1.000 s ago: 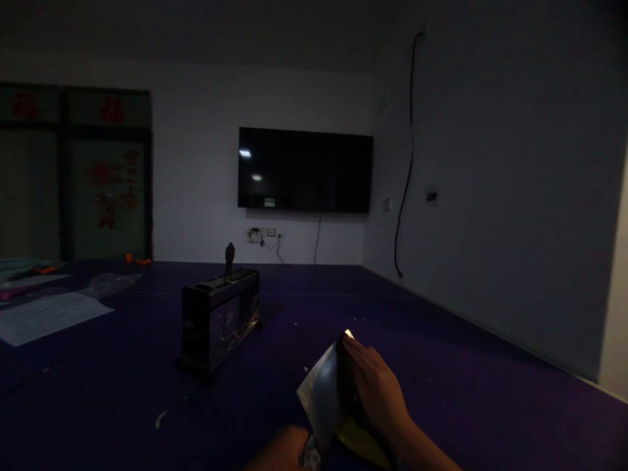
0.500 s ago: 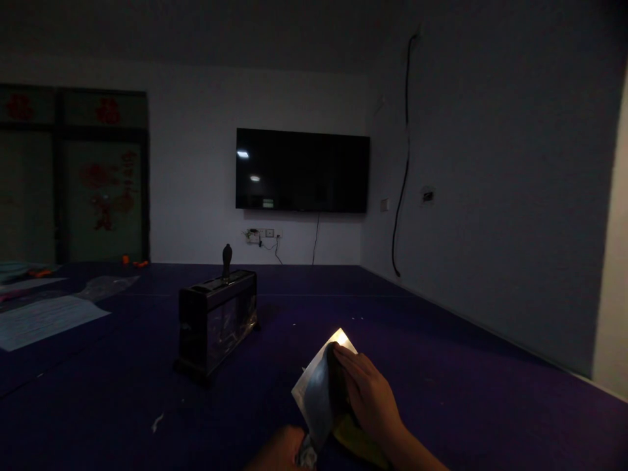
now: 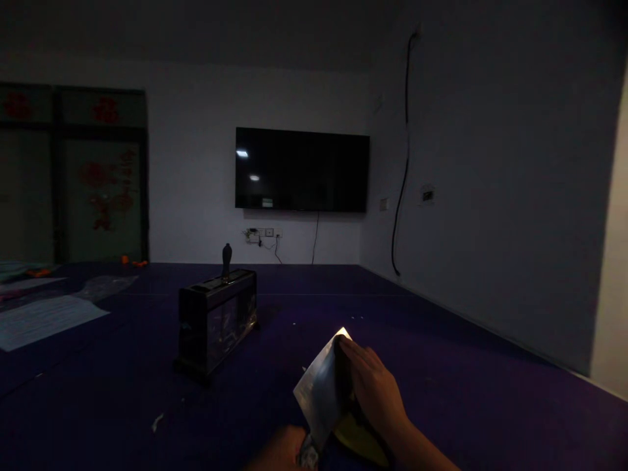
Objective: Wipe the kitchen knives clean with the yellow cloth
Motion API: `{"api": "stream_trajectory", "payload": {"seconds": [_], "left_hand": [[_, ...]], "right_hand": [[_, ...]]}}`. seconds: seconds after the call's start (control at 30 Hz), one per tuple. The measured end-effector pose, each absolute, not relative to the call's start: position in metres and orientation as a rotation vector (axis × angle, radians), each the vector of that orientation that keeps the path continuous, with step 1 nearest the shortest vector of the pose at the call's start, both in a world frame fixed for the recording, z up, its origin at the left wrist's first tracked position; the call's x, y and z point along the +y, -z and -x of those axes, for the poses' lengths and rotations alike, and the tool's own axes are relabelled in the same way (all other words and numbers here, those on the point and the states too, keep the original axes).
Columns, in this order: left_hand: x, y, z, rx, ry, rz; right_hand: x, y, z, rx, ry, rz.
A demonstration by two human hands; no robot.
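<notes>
At the bottom centre, my left hand (image 3: 282, 453) is closed round the handle end of a wide steel cleaver (image 3: 318, 392). Its blade points up and away from me. My right hand (image 3: 375, 392) lies against the blade's right face with the fingers together near the tip, pressing a yellow cloth (image 3: 362, 443) that shows below the palm. Both hands are over the dark purple table (image 3: 441, 392). The room is dim and the lower part of my left hand is cut off by the frame.
A dark knife block (image 3: 216, 320) with a clear front stands to the left ahead, one knife handle (image 3: 226, 258) sticking up from it. White sheets (image 3: 46, 317) and plastic lie at the far left. A black screen (image 3: 301, 170) hangs on the back wall.
My right hand has shifted slightly along the blade, and the cleaver's tilt changed a little. My view has turned slightly to the right. The knife block has not moved.
</notes>
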State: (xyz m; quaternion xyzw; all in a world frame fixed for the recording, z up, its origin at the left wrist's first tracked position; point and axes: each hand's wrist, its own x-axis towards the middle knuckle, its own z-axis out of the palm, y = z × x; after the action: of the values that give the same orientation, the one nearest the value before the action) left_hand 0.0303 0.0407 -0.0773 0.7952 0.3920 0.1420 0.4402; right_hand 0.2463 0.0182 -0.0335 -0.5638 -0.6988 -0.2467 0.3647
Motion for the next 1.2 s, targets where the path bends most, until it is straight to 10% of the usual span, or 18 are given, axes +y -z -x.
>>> {"api": "stream_trajectory", "payload": {"seconds": [1.2], "left_hand": [[0.035,0.075,-0.031,0.902,-0.507,-1.930]], "right_hand": [[-0.012,0.029,-0.195,-2.347,0.863,0.968]]}}
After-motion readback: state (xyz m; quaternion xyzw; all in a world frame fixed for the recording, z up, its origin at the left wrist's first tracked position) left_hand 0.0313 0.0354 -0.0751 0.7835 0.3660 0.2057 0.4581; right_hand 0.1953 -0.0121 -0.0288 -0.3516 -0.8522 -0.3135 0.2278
